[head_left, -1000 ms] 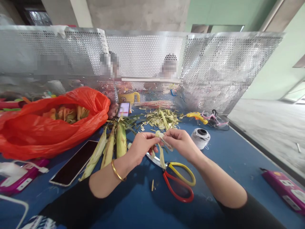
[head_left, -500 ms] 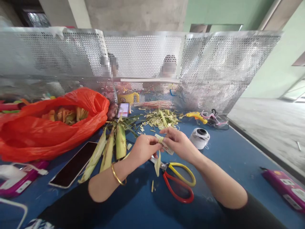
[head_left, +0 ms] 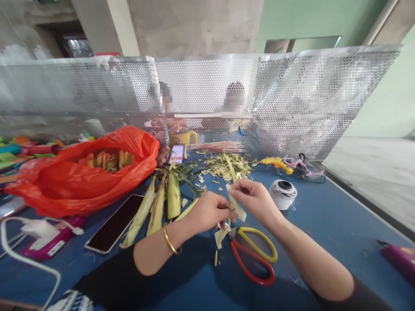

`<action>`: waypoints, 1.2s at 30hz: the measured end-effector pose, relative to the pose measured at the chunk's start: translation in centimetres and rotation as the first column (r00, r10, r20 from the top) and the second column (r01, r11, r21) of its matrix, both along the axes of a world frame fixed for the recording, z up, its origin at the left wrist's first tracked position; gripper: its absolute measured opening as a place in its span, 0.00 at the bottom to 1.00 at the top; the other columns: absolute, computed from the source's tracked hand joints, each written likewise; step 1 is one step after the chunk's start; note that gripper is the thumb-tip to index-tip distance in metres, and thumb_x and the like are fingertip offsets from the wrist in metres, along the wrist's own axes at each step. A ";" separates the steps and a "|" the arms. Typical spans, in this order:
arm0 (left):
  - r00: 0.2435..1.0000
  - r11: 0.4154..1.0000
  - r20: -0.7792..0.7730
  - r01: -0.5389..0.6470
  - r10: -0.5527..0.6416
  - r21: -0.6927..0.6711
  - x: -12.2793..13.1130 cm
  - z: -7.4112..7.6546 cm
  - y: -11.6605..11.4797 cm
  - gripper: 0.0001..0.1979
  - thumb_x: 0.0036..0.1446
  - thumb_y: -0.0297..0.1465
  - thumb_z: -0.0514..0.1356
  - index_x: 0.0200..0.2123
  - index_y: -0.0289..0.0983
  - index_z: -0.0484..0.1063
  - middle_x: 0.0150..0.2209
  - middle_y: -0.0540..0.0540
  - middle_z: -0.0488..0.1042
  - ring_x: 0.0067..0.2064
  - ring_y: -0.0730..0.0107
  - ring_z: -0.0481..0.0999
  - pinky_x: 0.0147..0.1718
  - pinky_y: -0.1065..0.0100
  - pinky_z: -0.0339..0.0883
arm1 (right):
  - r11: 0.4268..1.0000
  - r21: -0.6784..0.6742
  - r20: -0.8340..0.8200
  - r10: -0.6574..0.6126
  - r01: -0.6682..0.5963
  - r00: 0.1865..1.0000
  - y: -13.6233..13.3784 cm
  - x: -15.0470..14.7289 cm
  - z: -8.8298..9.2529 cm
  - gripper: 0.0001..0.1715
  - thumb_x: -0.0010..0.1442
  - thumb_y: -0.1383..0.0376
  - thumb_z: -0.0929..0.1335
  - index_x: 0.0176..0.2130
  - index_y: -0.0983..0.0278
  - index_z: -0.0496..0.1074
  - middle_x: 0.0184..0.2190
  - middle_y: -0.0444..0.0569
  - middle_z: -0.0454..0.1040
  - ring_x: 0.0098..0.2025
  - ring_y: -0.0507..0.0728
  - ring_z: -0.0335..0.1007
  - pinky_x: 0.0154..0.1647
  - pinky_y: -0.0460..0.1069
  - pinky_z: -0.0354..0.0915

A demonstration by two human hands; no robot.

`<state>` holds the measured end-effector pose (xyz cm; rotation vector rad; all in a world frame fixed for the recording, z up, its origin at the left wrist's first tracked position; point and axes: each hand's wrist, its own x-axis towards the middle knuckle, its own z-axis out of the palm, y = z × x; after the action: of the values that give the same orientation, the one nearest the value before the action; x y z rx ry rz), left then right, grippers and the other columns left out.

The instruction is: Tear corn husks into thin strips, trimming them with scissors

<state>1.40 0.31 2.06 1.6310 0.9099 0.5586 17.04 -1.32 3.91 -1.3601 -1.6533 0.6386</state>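
Pale strips of what looks like corn husk [head_left: 239,210] are pinched between my two hands over the blue table. My left hand [head_left: 209,212] has thumb and fingers pressed together at the lower end, where another strip hangs down beneath. Thumb and fingertips of my right hand [head_left: 254,198] grip the upper end. Just below my hands lie scissors [head_left: 240,267] with one red and one yellow handle, their blades partly covered by the hanging strip. Left of my left hand lie several husk-wrapped ears [head_left: 174,196]. A spool of white thread [head_left: 281,196] stands beside my right hand.
An open red plastic bag [head_left: 97,194] with husk pieces lies left, a phone [head_left: 113,224] before it. Purple power strips lie at both sides. Shredded husk [head_left: 220,168] and a yellow glue gun [head_left: 275,162] lie ahead. Behind a perforated metal screen [head_left: 201,82] sit people.
My fingertips have drawn slightly apart, showing more of the strip between them. The view has shifted, so everything sits further right and a little lower.
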 end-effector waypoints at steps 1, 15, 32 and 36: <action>1.000 0.999 0.016 0.021 -0.020 -0.030 0.0 0.0 0.1 0.08 0.47 0.34 0.64 0.22 0.34 0.75 0.21 0.49 0.74 0.19 0.75 0.70 0.17 0.74 0.59 | 1.000 -0.029 -0.066 0.005 -0.007 0.998 0.0 -0.1 0.1 0.12 0.50 0.59 0.67 0.20 0.62 0.64 0.19 0.41 0.62 0.24 0.51 0.56 0.26 0.47 0.54; 0.979 0.970 -0.060 0.182 -0.193 -0.161 0.1 -0.7 0.0 0.08 0.48 0.34 0.65 0.26 0.34 0.78 0.22 0.48 0.76 0.18 0.78 0.69 0.18 0.75 0.61 | 1.000 -0.005 -0.594 -0.024 0.026 0.804 0.2 -0.3 0.4 0.14 0.55 0.57 0.68 0.24 0.62 0.65 0.19 0.42 0.71 0.23 0.50 0.70 0.28 0.47 0.60; 0.937 0.898 0.344 0.101 0.059 -0.428 -0.6 0.5 1.1 0.13 0.43 0.36 0.71 0.28 0.32 0.78 0.22 0.49 0.73 0.17 0.82 0.64 0.15 0.76 0.55 | 0.939 -0.065 0.017 0.340 -0.338 0.940 1.4 2.9 -0.6 0.08 0.50 0.67 0.69 0.35 0.63 0.73 0.35 0.45 0.77 0.40 0.54 0.72 0.46 0.51 0.65; 0.940 0.897 0.336 0.099 0.058 -0.431 -0.7 0.4 1.2 0.13 0.43 0.36 0.71 0.28 0.32 0.78 0.22 0.49 0.74 0.18 0.82 0.64 0.16 0.76 0.55 | 0.966 0.038 0.216 0.242 -0.256 0.946 1.3 1.8 -1.3 0.05 0.55 0.67 0.65 0.27 0.63 0.68 0.25 0.43 0.72 0.30 0.52 0.66 0.34 0.46 0.61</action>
<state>0.74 1.47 2.43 1.0859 0.6949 0.5505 18.88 0.01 2.66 -1.2144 -2.0214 0.5942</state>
